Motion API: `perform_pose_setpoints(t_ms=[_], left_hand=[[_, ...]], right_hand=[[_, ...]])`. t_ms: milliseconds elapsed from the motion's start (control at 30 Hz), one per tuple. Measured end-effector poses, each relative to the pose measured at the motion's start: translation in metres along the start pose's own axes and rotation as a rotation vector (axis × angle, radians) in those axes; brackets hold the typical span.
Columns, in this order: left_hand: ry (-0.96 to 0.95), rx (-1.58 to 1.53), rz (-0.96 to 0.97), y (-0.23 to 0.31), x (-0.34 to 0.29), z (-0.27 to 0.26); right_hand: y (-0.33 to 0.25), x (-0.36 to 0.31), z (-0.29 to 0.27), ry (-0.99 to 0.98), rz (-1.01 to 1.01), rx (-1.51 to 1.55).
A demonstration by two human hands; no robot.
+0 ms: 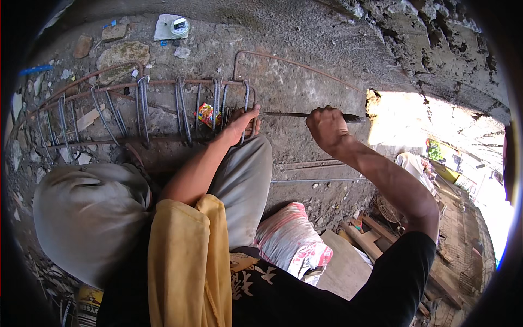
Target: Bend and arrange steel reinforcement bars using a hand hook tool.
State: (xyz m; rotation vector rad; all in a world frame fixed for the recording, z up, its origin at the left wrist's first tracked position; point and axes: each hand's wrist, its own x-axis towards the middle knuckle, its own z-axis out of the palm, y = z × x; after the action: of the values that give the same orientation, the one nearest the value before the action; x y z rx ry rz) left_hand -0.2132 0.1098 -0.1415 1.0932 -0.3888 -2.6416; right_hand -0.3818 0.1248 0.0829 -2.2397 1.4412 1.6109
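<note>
A cage of steel reinforcing bars (169, 83), with several bent stirrups (184, 111) along it, lies before me at the left and centre. My left hand (243, 123) is closed around the end stirrup at the right end of the cage. To its right, my right hand (327, 129) has its fist wrapped round a long, thin metal bar (289, 114). The bar lies roughly level, its narrow end close to my left fingers and its thicker dark end out past my fist. Whether the narrow end touches the cage I cannot tell.
A round tape-measure-like object (179, 27) sits on paper at the far left. A colourful wrapper (208, 115) lies under the cage. Near my knee is a white-and-red sack (294, 237); wooden planks (376, 231) lie right. A rough concrete wall (348, 49) rises beyond.
</note>
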Motion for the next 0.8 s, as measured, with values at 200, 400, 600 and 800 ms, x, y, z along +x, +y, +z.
perform_pose_setpoints(t_ms=[200, 400, 600, 800], left_hand=[[0.074, 0.019, -0.026, 0.005, 0.001, 0.015], [-0.017, -0.079, -0.105, 0.004, 0.011, 0.014], [-0.056, -0.056, -0.193, 0.005, 0.013, 0.010], [-0.131, -0.099, -0.180, 0.003, 0.023, -0.001]], right_hand=[[0.003, -0.001, -0.011, 0.050, -0.086, 0.023], [0.003, 0.002, -0.029, -0.028, -0.043, 0.072], [0.021, -0.003, -0.061, -0.206, -0.121, 0.309], [0.042, 0.018, 0.002, -0.278, -0.171, 0.898]])
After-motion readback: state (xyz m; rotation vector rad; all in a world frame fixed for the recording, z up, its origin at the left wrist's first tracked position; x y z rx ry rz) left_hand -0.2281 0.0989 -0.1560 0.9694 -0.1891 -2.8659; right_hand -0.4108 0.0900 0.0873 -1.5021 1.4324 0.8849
